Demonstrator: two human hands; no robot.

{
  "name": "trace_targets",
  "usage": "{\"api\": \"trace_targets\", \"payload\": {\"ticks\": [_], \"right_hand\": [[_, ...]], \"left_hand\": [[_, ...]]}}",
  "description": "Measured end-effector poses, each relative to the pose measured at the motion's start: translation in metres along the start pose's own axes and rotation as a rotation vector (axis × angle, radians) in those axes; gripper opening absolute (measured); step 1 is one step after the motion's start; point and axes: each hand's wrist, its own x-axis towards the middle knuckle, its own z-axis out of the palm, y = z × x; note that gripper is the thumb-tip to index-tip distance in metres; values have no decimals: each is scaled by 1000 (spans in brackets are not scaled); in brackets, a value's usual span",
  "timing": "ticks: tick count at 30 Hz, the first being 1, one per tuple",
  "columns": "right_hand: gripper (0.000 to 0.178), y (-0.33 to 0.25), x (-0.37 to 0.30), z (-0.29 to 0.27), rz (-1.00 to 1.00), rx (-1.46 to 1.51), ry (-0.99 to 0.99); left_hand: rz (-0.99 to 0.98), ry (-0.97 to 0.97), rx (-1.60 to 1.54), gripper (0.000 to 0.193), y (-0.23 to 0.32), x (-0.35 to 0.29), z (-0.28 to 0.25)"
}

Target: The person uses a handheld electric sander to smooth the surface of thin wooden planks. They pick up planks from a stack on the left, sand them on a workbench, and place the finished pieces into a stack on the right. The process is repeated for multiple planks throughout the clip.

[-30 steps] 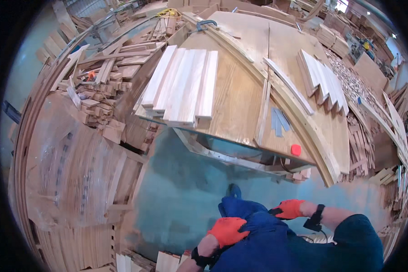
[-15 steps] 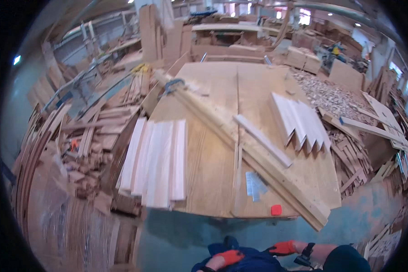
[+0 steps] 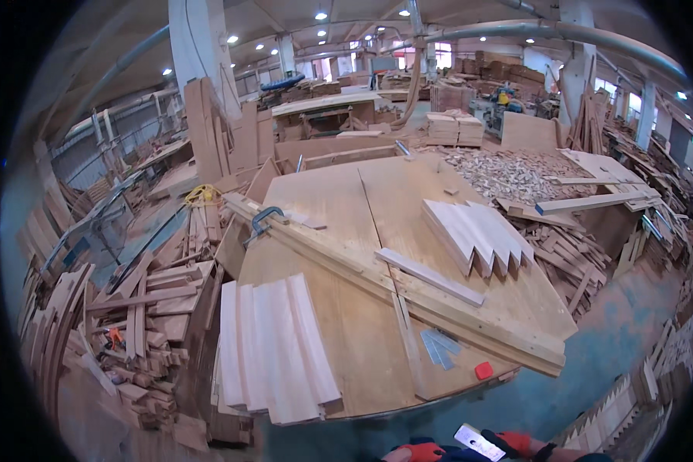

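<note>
At the lower edge, in front of the worktable [image 3: 346, 385], my right hand [image 3: 517, 442] wears an orange and dark glove and is closed on a smartphone [image 3: 479, 443] with a lit, pale screen. To the left of the phone is my left hand [image 3: 422, 453], also in an orange glove; its fingers are mostly cut off by the frame edge. Nearest to both hands on the tabletop are a small red block-like object [image 3: 483, 370] and a grey metal square-shaped piece [image 3: 440, 348].
A long wooden beam [image 3: 470, 319] crosses the table diagonally, with a blue clamp [image 3: 263, 219] at its far end. Pale boards lie at left [image 3: 273, 346] and pale notched boards at right [image 3: 477, 235]. Wood scrap piles [image 3: 142, 331] flank the table on both sides.
The view has tilted up and shifted, so my hands sit lower in it. A smartphone now shows in my right hand; before, both hands were at my dark clothing with no phone visible.
</note>
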Motion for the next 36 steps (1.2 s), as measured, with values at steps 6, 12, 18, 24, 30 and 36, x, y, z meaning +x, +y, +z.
{"api": "trace_targets", "payload": {"ticks": [6,12,18,24,30,36], "right_hand": [[74,63,62,79,83,-519,74],[55,55,-8,146,-5,-415,251],[57,47,-95,188,-39,-214,197],[55,-28,-159,207,-36,-324,147],[54,27,-125,239,-8,-335,168],[40,116,-101,266,-570,-148,424]], "left_hand": [[20,-41,72,50,18,-37,-34],[61,-143,165,48,26,-45,-32],[97,-251,252,45,35,-42,-19],[119,-353,347,43,39,-39,0],[281,-311,488,37,69,-34,41],[514,-406,530,40,145,-67,36]]}}
